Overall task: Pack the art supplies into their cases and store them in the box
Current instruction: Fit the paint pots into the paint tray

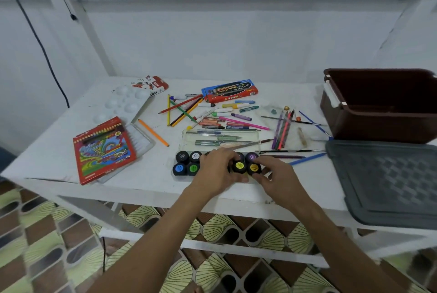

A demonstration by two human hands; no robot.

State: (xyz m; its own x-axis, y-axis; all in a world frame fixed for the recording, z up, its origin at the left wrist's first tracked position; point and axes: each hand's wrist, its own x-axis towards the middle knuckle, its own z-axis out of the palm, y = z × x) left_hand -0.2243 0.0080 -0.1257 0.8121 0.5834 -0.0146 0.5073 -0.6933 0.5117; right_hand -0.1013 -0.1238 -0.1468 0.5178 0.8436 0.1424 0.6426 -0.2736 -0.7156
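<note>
Head view: on the white table, the left hand curls over the paint pots in their tray at the near edge, while the right hand pinches the orange-capped pot. A red carton reads "OIL PASTELS". The brown box stands open at the right.

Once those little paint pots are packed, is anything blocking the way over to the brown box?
Nothing tall stands between the paint pots and the brown box. Loose pencils and brushes lie flat on the table between them, and the grey lid lies in front of the box.
</note>
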